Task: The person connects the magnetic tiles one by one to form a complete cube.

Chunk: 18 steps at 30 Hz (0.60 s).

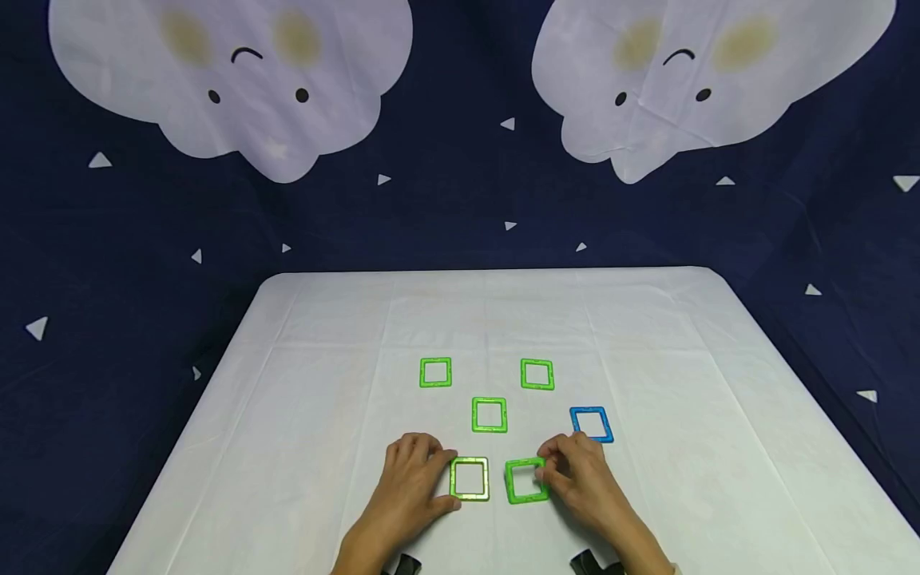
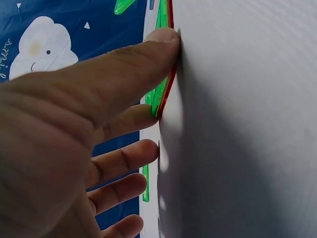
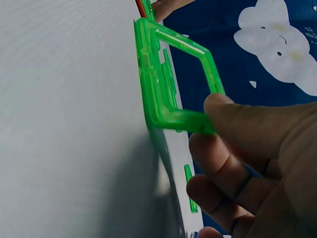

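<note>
We note six square frames on the white tabletop (image 1: 302, 447), with both hands at the near edge.

Left hand (image 1: 413, 479): it lies beside the near-left green frame (image 1: 469, 479), which lies flat. From the left wrist view, the thumb (image 2: 148, 54) and index finger press against that frame's edge, the other fingers loosely spread below it. Grip: straight fingers touching the frame rather than wrapped round it.

Right hand (image 1: 575, 475): its grip pinches the near-right green frame (image 1: 526, 481) between thumb and fingers. The right wrist view shows this frame tipped up on one side, its far edge against the tabletop and the held edge lifted clear. The two near frames lie just beside each other, not touching.

Other pieces: a blue frame (image 1: 592, 424) lies flat just beyond the right hand. A green frame (image 1: 489, 415) lies in the middle, with two more beyond it, the far-left green frame (image 1: 435, 372) and the far-right green frame (image 1: 537, 374). All three lie flat and well apart.

Behind the tabletop hangs a dark blue backdrop (image 1: 460, 208) with white clouds.
</note>
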{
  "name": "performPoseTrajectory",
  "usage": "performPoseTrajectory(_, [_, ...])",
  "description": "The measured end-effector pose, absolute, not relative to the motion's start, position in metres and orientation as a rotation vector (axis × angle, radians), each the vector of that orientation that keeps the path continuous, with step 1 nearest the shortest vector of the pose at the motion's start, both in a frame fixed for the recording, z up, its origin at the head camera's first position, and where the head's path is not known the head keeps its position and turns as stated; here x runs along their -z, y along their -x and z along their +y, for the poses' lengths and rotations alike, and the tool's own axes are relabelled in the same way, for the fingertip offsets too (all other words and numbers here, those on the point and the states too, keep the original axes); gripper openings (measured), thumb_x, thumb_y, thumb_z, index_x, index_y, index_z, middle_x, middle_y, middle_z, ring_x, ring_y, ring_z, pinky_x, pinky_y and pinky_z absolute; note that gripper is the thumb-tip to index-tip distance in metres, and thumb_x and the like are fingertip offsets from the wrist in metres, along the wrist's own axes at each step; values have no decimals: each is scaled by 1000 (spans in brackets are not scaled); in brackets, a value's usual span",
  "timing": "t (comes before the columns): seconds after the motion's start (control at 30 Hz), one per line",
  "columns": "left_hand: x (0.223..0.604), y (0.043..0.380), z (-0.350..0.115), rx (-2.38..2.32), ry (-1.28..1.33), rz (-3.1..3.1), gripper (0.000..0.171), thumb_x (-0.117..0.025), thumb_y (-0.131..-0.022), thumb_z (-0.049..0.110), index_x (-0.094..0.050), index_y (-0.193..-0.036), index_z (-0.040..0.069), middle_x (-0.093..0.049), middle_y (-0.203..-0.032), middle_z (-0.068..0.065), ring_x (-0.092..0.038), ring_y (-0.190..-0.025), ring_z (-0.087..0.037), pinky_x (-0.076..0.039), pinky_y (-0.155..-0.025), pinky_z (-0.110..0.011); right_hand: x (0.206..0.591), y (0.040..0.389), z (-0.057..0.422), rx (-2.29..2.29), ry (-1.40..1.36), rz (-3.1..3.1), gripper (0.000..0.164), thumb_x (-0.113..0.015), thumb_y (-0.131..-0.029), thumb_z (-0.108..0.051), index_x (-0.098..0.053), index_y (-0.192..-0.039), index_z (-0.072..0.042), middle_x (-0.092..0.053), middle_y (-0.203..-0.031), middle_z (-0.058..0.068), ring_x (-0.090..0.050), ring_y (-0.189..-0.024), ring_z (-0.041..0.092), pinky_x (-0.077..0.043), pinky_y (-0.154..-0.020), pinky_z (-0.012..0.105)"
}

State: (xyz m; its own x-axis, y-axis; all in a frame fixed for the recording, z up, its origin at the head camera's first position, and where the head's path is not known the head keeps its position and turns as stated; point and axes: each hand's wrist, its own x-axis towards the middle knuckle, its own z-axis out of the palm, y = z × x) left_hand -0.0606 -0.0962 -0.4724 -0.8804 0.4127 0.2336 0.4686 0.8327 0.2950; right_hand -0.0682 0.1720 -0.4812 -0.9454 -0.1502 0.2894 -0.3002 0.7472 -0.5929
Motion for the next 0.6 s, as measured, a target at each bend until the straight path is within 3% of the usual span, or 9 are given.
performPoseTrajectory(0.6, [472,60,-87,504,728,-2878,56,-79,-65,46,-65,-111,17,-53,-104,1,-43,-106,-20,-34,-93,-45,468,68,172,-1159,-243,-2725,25,-80,-71,-11,-60,-81,-24,-51,-77,-16,-43,-79,5,-35,-70,23])
